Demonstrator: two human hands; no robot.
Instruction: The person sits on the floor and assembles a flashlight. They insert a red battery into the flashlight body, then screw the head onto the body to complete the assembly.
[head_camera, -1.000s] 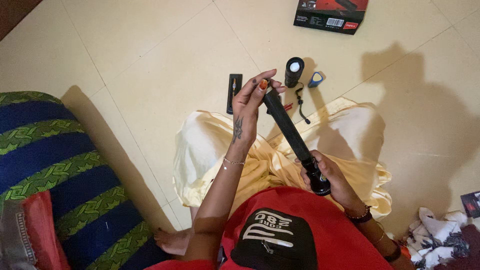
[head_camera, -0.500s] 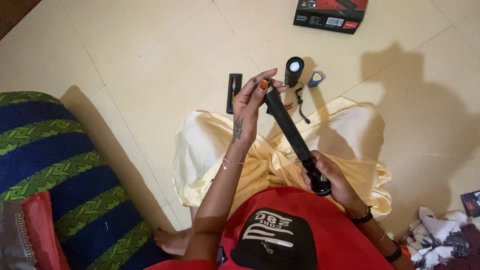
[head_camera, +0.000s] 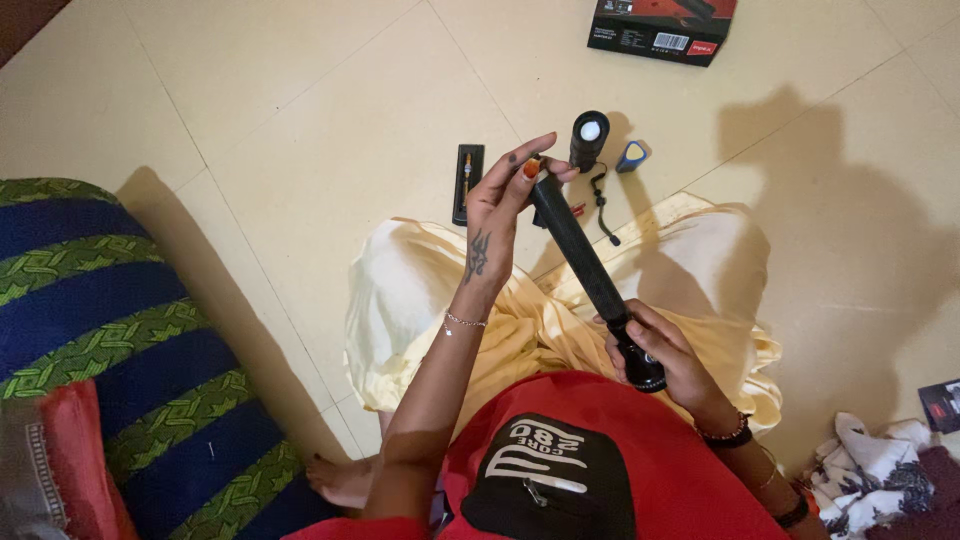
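Over the lap, left hand pinches the long black tube at its tip. Right hand wraps its ridged base. Glossy cream tile floor below.

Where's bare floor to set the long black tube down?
Widest bare cream tile floor lies upper left, bordered by the blue-green striped cushion and the flat black strip. More floor right of the small blue piece. Crowded ahead: short black torch head, black box.
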